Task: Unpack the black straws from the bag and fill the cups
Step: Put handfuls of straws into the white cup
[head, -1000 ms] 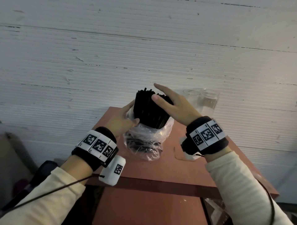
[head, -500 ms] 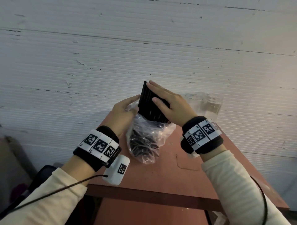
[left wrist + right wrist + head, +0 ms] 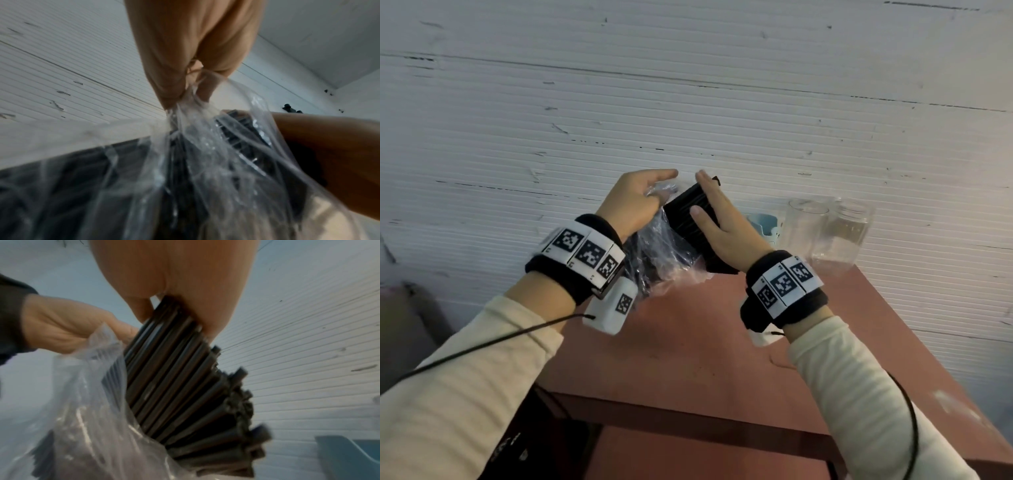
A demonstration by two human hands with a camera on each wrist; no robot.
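Note:
A thick bundle of black straws (image 3: 690, 214) (image 3: 180, 386) sticks out of a clear plastic bag (image 3: 667, 255) (image 3: 216, 162) (image 3: 88, 402), held in the air above the far end of the red-brown table (image 3: 688, 356). My right hand (image 3: 717, 226) (image 3: 174, 288) grips the bundle near its upper end. My left hand (image 3: 635, 202) (image 3: 185, 61) pinches the bag's gathered rim beside the straws. More black straws lie loose in the bag's bottom. Two clear cups (image 3: 806, 228) (image 3: 851, 233) stand at the table's far right corner.
A light blue cup-like container (image 3: 763, 224) (image 3: 349, 456) sits just left of the clear cups, behind my right hand. A white ribbed wall (image 3: 688, 102) runs close behind the table. The table's front edge and a lower red panel lie near me.
Both hands have lifted the bag and bundle higher, off the table. The bundle has come further out of the bag and tilts to the right. The left hand now pinches the rim.

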